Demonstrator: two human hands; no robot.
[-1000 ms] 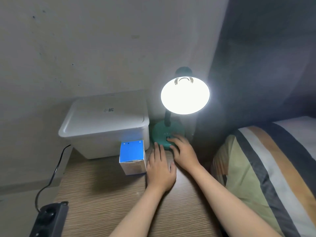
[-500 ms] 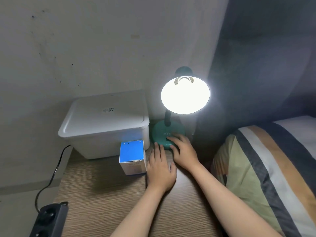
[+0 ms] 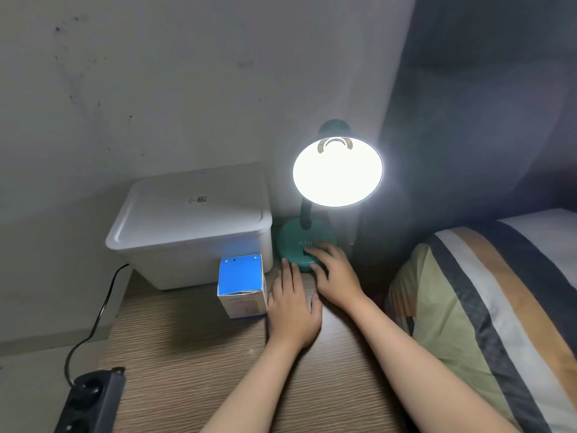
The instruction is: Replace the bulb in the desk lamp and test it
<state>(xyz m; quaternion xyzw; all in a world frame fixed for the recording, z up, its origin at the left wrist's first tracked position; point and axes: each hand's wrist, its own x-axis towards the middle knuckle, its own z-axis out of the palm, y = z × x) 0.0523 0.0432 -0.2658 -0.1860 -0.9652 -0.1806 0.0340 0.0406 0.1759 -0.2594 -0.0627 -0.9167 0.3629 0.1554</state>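
A teal desk lamp stands at the back of the wooden table [image 3: 193, 354], its round base [image 3: 292, 242] against the wall. The shade [image 3: 337, 171] faces me and glows bright white, so the bulb inside is lost in glare. My right hand [image 3: 335, 273] rests on the front of the base, fingertips on its dark switch area. Just in front of the base, my left hand [image 3: 293, 307] lies flat on the table, fingers apart, holding nothing. A blue-topped bulb box [image 3: 242, 285] stands just left of that hand.
A white lidded plastic bin [image 3: 190, 226] sits at the table's back left. A black power strip [image 3: 90, 401] with its cable hangs at the front left edge. A striped pillow [image 3: 487, 307] lies close on the right.
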